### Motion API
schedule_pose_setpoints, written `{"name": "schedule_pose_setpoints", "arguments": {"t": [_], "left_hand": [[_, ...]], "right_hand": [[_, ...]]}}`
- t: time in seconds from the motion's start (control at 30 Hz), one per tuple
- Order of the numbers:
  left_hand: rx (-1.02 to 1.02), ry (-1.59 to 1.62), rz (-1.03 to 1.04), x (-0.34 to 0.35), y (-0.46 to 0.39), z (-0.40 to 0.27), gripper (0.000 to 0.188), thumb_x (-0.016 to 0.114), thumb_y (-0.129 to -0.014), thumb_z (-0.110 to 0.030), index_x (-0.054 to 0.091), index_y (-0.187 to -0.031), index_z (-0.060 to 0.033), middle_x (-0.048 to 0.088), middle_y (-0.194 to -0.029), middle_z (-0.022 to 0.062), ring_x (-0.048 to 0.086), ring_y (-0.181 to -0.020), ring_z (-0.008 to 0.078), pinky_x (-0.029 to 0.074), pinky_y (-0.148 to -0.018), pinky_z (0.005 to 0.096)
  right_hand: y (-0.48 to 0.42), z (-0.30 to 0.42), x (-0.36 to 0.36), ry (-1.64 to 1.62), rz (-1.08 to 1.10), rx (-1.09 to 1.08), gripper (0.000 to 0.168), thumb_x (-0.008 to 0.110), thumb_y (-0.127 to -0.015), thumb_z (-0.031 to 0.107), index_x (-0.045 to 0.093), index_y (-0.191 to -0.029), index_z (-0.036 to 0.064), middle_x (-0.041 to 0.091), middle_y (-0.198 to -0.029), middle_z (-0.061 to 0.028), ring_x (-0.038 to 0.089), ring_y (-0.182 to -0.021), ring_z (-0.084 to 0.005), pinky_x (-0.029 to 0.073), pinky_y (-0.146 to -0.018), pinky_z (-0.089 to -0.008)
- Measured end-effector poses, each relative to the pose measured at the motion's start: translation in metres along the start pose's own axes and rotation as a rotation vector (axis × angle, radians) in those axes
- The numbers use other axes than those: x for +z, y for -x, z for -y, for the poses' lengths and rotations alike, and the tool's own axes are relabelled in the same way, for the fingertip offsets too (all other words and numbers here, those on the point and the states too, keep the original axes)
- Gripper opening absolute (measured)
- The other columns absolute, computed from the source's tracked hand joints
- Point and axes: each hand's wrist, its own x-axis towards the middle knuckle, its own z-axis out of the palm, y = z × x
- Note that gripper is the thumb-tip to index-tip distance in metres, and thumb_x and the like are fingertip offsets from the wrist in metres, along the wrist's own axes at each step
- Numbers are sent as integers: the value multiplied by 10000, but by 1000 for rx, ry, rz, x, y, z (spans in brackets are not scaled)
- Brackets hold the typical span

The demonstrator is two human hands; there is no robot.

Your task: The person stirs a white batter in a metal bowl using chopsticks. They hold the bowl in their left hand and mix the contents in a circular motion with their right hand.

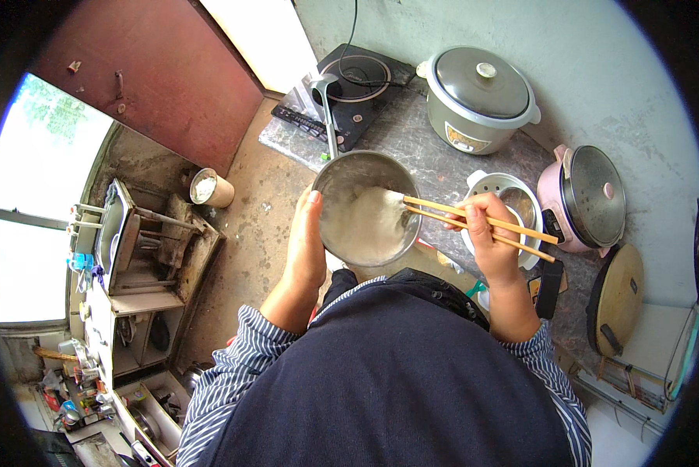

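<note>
My left hand (302, 239) grips the left side of a round metal bowl (340, 166), thumb up along its rim. Inside the bowl lies a pale, flour-like mass (372, 225), heaped towards the right and spread thinner below. My right hand (486, 236) holds a pair of wooden chopsticks (524, 227). Their tips reach over the bowl's right rim and touch the edge of the pale mass. Below my right hand on the counter stands a white perforated basket (489, 182) with a round vessel in it, partly hidden by the hand.
A metal ladle (328, 111) rests across a black induction cooker (355, 87) on the marbled counter (407, 152). A large lidded rice cooker (477, 105) and a pink lidded pot (582, 198) stand along the wall. At left are a bin (212, 187) and wooden shelving (145, 303).
</note>
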Motion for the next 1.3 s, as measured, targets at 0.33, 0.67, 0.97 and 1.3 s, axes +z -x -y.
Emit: {"name": "schedule_pose_setpoints", "arguments": {"t": [0.33,0.67,0.97,1.3], "left_hand": [[94,-54,-52,-5,-3,-9,400,399,-959,-330,491,-1204,-29,521,-1175,77,456,-1096,161,320,-975,292],[32,-14,-31,-13,1,-1,435,390,-959,-343,472,-1242,-24,507,-1216,89,440,-1135,176,299,-1001,298],[77,-14,-15,-4,6,-10,444,384,-958,-336,460,-1255,-16,501,-1228,95,433,-1148,180,286,-1013,307],[57,-36,-48,-8,-5,-6,372,392,-961,-330,498,-1161,-35,514,-1127,58,447,-1060,145,324,-952,285]], "right_hand": [[10,1,17,-78,80,112,172,506,-943,143,533,-900,-22,656,-861,-134,643,-774,-154,521,-697,-260],[5,-3,22,-530,130,338,301,424,-974,270,521,-917,-10,653,-854,-203,664,-717,-243,545,-642,-308],[-9,3,19,-155,65,13,239,425,-976,198,527,-944,-16,652,-863,-171,650,-762,-200,527,-713,-312],[6,6,19,-237,117,160,225,437,-975,184,511,-888,-10,639,-839,-122,638,-753,-154,526,-688,-273]]}}
